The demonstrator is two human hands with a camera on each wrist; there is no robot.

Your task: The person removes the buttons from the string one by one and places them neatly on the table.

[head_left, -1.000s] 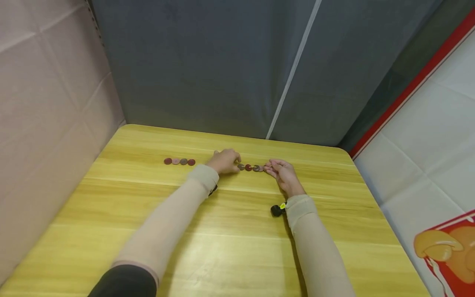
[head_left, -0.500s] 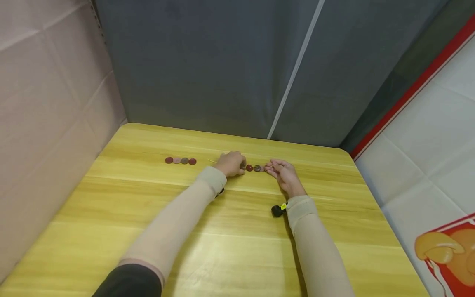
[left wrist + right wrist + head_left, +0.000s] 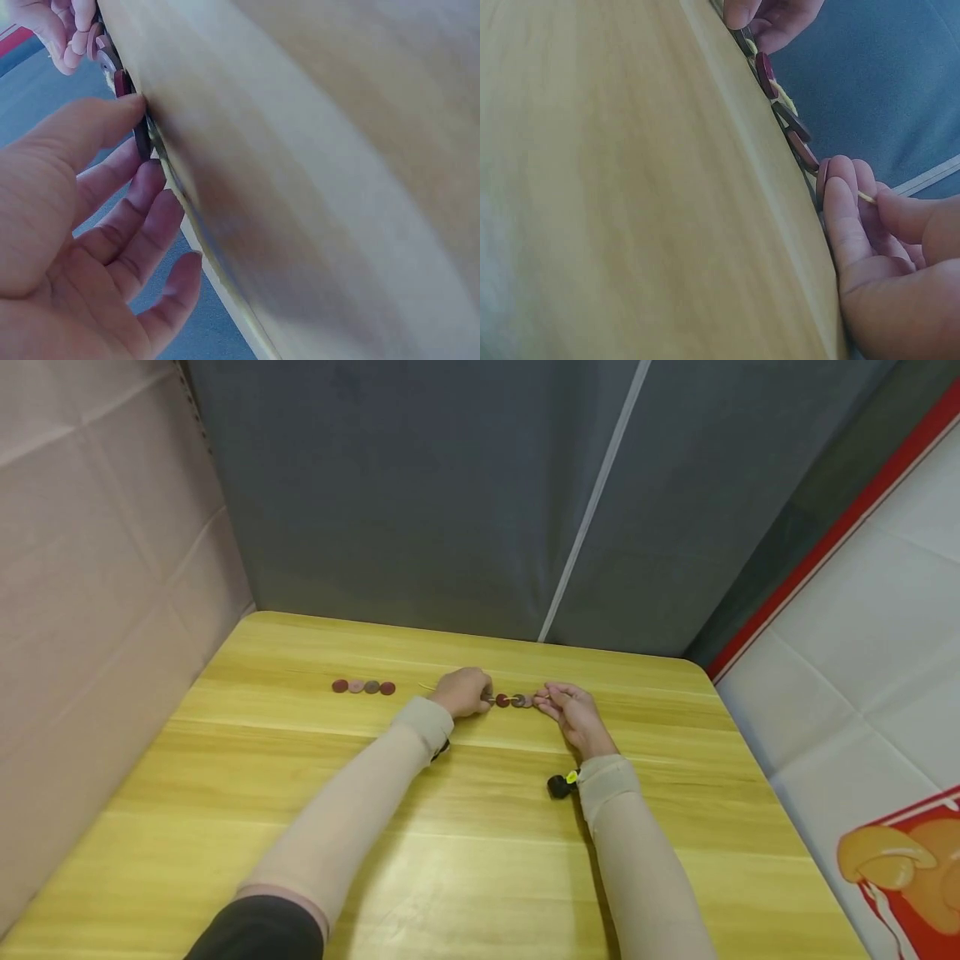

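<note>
Head view: I see both hands at the far middle of the table (image 3: 480, 827), with a short row of discs (image 3: 512, 700) on a yellow cord lying between them. The row's long axis runs left to right, parallel to the far edge. The left hand (image 3: 461, 692) closes its fingers on the left end of the row; the right hand (image 3: 572, 706) meets the right end. I judge the two ends are held so that the cord stays taut and the discs keep in line. Four loose discs (image 3: 363, 686) lie in a separate row well to the left, also running left to right. Grey fabric hangs behind the table.

Left wrist view: the left hand (image 3: 82, 240) has its thumb and forefinger pinched on a dark disc (image 3: 141, 135) at the table surface, the other fingers spread and relaxed. Beyond it the row leads on to the right hand's fingertips (image 3: 64, 37).

Right wrist view: the right hand (image 3: 889, 247) pinches the yellow cord (image 3: 865, 197) between thumb and forefinger, just behind the last disc (image 3: 822, 182). The discs lie tilted and overlapping, strung along the cord toward the left hand's fingers (image 3: 769, 15). This grip, I judge, anchors the cord's end while the other hand works the discs.
</note>
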